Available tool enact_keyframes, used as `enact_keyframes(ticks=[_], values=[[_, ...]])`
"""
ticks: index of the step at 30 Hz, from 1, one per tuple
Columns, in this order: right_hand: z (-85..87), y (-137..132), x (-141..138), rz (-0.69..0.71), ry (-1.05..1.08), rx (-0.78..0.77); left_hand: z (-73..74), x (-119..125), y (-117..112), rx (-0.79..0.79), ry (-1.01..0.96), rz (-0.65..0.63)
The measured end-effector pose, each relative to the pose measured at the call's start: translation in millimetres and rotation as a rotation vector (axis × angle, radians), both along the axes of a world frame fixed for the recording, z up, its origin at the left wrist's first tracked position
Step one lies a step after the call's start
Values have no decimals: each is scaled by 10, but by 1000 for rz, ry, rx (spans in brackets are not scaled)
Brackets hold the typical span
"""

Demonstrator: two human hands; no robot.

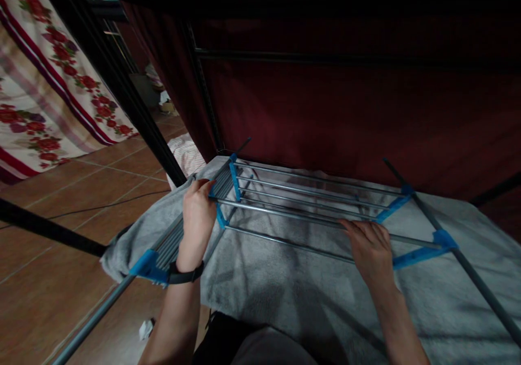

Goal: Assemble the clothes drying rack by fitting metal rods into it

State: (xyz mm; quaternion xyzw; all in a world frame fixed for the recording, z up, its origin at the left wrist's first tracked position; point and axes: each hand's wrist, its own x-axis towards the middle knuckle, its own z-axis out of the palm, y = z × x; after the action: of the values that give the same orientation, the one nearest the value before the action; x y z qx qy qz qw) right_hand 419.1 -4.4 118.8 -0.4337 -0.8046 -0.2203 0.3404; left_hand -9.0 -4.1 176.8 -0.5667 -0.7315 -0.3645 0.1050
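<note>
A drying rack of grey metal tubes (285,240) with blue plastic brackets stands over the grey blanket. My left hand (198,210), with a dark band on its wrist, is closed around the left end of the front crossbar, beside a blue bracket. The fingers of my right hand (368,245) curl over the same crossbar (285,213) toward its right end. Right of that hand, a blue bracket (445,240) joins the bar to a slanting leg. Under my left forearm, a bundle of parallel tubes (169,240) runs into another blue bracket (146,267).
Dark bed-frame posts (134,94) rise at the left, and a dark red curtain (305,110) hangs behind. The grey blanket (260,289) covers the bed. A flowered cloth (52,83) hangs at far left. On the tiled floor (89,191) lie a cable and crumpled white paper (145,330).
</note>
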Motion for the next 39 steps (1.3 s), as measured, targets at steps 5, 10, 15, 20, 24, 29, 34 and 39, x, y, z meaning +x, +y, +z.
enact_keyframes(ticks=[5, 10, 15, 20, 24, 29, 34, 39], values=[[9, 38, -15, -11, 45, 61, 42, -66, -51, 19, -35, -60], [-6, 79, -42, -21, 41, 52, -10, 53, -12, 18, 33, 42], [-6, 104, -65, -25, 53, 73, -62, 124, 56, 11, 113, 96], [-4, 120, -69, -36, 43, 47, -112, 128, 120, 38, 137, 99], [-18, 131, -55, -32, 43, 48, -227, 115, 170, 54, 147, 73], [-34, 136, -42, -32, 28, 41, -393, 44, 236, 67, 145, -1], [-39, 142, -50, -30, 40, 37, -449, 9, 252, 44, 128, -26], [-64, 146, -51, -21, 48, 36, -473, -8, 229, 7, 81, -72]])
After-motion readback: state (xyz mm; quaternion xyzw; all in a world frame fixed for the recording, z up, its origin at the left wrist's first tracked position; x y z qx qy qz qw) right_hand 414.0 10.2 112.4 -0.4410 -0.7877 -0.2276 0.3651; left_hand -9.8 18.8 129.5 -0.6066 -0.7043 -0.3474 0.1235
